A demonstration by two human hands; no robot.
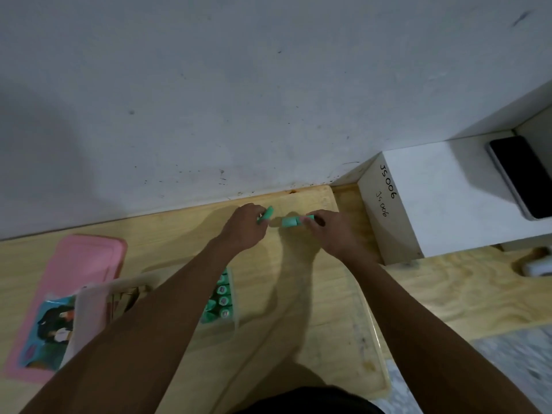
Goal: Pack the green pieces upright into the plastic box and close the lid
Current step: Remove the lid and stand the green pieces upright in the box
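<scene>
Mid-pack. I see my left hand (246, 225) pinching one small mint-green plastic piece (268, 213), my right hand (325, 231) pinching more (290, 221) at the far table edge. Clear plastic box (231, 297) near me holds an upright row; lid not yet closed.

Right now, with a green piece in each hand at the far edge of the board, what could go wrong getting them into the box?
1. The left forearm lies across the plastic box, hiding most of it; drawing back could knock the upright pieces over.
2. The left hand pinches its green piece only at the fingers' tips, so it may slip.
3. The right hand's piece lies sideways and needs turning upright.
</scene>
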